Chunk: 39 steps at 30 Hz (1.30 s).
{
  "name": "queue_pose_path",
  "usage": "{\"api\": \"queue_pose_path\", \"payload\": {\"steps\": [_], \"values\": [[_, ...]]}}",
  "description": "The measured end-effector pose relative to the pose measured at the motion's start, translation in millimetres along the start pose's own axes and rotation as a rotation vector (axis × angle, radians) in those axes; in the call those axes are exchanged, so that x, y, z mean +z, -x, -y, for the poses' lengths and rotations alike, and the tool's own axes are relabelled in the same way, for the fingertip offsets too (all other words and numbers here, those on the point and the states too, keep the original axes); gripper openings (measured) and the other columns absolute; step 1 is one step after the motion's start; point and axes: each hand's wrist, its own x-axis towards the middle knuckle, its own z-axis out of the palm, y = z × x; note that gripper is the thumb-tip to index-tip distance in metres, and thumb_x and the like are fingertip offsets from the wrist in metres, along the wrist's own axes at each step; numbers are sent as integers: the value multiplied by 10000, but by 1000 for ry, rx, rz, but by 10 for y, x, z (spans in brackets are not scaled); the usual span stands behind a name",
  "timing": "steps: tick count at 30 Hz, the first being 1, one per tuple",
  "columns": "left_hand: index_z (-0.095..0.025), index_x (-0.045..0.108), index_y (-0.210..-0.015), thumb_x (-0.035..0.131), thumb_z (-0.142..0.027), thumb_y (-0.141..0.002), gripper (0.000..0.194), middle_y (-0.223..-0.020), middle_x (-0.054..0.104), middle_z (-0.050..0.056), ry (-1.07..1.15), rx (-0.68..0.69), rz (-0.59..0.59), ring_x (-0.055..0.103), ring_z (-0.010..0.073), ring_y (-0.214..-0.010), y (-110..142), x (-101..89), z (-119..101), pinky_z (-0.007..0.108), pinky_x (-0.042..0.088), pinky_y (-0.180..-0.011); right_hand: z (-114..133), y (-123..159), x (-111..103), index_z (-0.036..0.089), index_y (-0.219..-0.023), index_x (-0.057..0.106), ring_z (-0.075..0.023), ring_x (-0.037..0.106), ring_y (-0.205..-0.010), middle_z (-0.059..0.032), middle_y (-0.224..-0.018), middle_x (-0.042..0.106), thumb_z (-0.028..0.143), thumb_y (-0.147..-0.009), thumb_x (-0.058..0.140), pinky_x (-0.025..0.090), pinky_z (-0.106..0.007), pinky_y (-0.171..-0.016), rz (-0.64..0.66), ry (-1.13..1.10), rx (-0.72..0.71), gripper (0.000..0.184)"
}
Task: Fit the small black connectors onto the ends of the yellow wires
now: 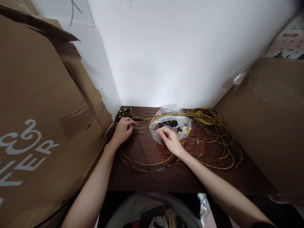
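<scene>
My left hand (123, 130) rests on the dark wooden table (166, 171), fingers curled over a yellow wire near a small pile of black and yellow connectors (123, 114) at the back left corner. My right hand (169, 140) reaches into a clear plastic bag (173, 124) holding small black and yellow parts, with fingertips pinched at the bag's front edge. Thin yellow wires (213, 133) lie looped across the table around both hands.
A large cardboard box (40, 126) with white lettering stands at the left. Another cardboard box (270, 126) stands at the right. A white wall (180, 50) closes the back. Below the table's front edge lies a white bag (154, 212) with items inside.
</scene>
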Motion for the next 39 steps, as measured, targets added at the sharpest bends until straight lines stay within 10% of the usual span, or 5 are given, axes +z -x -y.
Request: {"api": "queue_pose_path", "payload": {"steps": [8, 39], "values": [[-179, 676, -820, 590, -282, -759, 148, -819, 658, 39, 195, 149, 263, 525, 179, -829, 22, -38, -199, 325, 415, -790, 4, -42, -2, 157, -796, 615, -99, 408, -516, 27, -585, 459, 419, -769, 554, 277, -224, -472, -52, -321, 227, 271], [-193, 674, -834, 493, -178, -820, 182, -822, 632, 51, 26, 189, 159, 505, 189, -847, 15, 96, 17, 337, 421, -784, 229, -40, -143, 159, -709, 578, -71, 211, -452, 71, -484, 256, 287, -723, 629, 210, -227, -452, 103, -924, 262, 139]]}}
